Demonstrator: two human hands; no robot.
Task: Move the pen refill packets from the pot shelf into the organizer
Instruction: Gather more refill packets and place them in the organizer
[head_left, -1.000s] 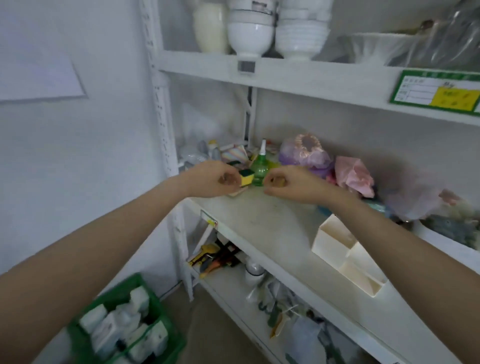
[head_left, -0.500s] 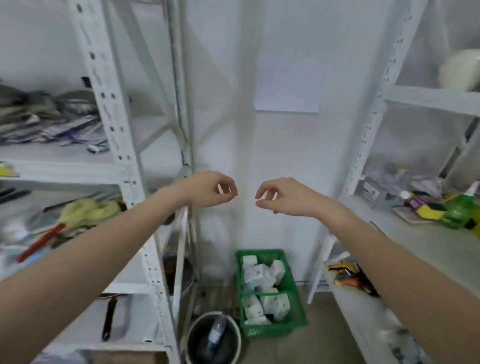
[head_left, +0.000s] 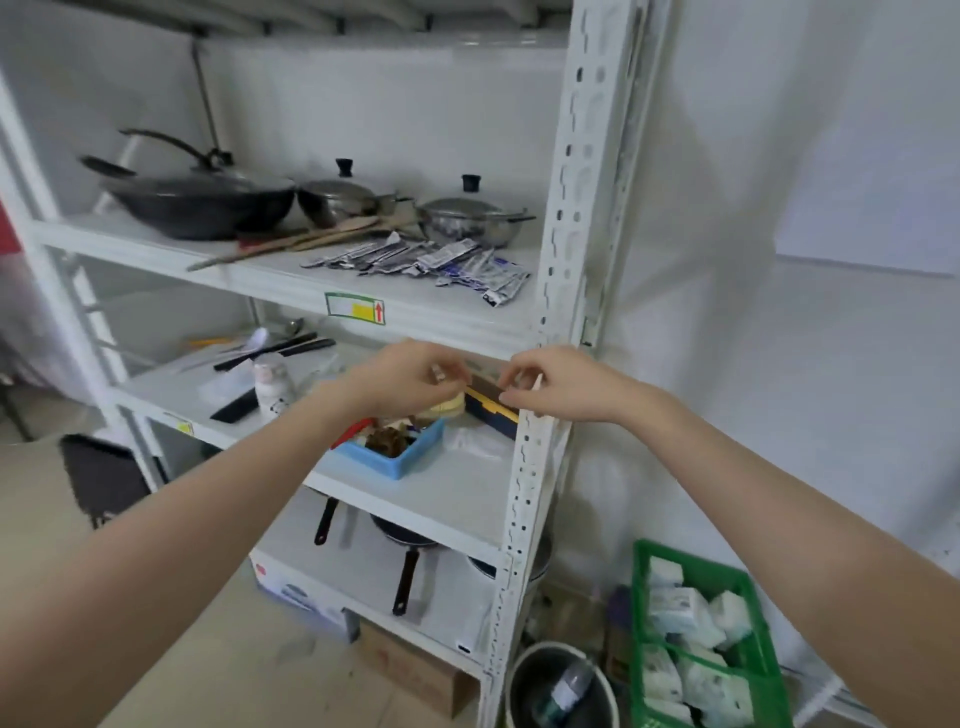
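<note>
Silvery pen refill packets (head_left: 426, 262) lie fanned on the pot shelf (head_left: 291, 283).

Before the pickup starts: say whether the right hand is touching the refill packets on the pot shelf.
Apart. In the head view the right hand hangs below the shelf edge, and the refill packets lie untouched above it.
</note>
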